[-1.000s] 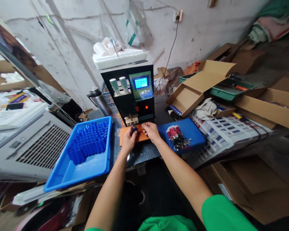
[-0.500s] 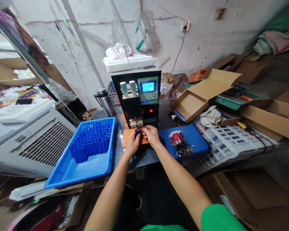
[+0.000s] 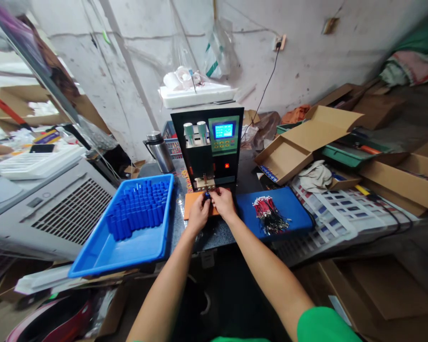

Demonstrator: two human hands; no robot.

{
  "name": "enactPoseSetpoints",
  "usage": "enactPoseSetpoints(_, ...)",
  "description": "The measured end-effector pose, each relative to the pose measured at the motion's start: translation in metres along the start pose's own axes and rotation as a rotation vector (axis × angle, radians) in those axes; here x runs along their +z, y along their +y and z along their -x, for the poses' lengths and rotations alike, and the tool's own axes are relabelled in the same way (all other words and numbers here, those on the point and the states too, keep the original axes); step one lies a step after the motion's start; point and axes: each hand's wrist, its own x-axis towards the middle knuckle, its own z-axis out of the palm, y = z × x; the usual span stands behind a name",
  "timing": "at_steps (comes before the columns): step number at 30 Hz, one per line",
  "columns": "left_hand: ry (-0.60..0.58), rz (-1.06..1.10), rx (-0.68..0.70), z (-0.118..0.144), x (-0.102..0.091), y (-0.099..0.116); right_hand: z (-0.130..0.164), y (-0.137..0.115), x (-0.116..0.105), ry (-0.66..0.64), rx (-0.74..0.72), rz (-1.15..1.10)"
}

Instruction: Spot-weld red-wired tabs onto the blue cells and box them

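Note:
My left hand [image 3: 199, 212] is closed around a small blue cylindrical battery cell [image 3: 207, 195], whose end shows between the fingers. My right hand [image 3: 222, 203] is pinched close beside it, its fingertips near the cell; what they grip is too small to make out. Both hands are over an orange board [image 3: 191, 202], right below the electrode tips of a black spot welder [image 3: 205, 164] with a lit screen. To the left, a blue tray [image 3: 135, 251] holds many blue cells [image 3: 139, 211] standing upright. On the right, red and black wire leads [image 3: 269, 213] lie bunched on a blue pad [image 3: 296, 209].
A steel flask [image 3: 160, 152] stands behind the tray. White foam [image 3: 196, 96] rests on the welder. Open cardboard boxes [image 3: 288, 152], a crumpled cloth [image 3: 316, 176] and a white plastic crate [image 3: 328, 213] crowd the right side. A large grey vented unit [image 3: 67, 204] is on the left.
The view has shifted slightly, so the scene sits a little further right. Both hands stay at the welder's tips with little visible movement. Part of another person's arm now shows at the left edge.

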Motion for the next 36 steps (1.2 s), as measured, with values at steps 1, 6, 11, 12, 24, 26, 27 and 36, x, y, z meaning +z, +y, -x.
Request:
enactPoseSetpoints(1, 0.001, 0.004, -0.002, -0.0002, 0.0001, -0.0008, 0.0001, -0.0005, 0.0003, -0.001, 0.010, -0.010)
enactPoseSetpoints(6, -0.006, 0.018, 0.006, -0.0009, 0.0003, -0.0033, 0.0006, -0.0028, 0.0015, 0.000, 0.028, -0.039)
enactPoseSetpoints(11, -0.015, 0.045, 0.029, -0.0014, 0.0000, -0.0007, 0.0017, -0.0049, 0.0013, 0.007, 0.019, -0.025)
enactPoseSetpoints(12, -0.016, 0.044, 0.031, -0.0014, -0.0001, 0.0002, 0.0019, -0.0055, 0.0011, 0.006, 0.017, -0.023)
enactPoseSetpoints(24, -0.027, 0.039, 0.016, -0.0014, -0.0006, 0.0008, 0.0014, -0.0055, 0.0004, -0.005, 0.025, -0.022)
enactPoseSetpoints(26, -0.029, 0.047, 0.015, -0.0010, -0.0004, 0.0021, 0.0017, -0.0050, 0.0001, -0.004, 0.023, -0.022)
enactPoseSetpoints(27, -0.026, 0.048, 0.014, -0.0007, -0.0003, 0.0028, 0.0020, -0.0049, -0.0001, -0.004, 0.021, -0.022)
enactPoseSetpoints(36, -0.021, 0.056, -0.006, -0.0007, 0.0010, 0.0003, 0.0041, -0.0066, -0.0015, -0.012, 0.005, 0.048)
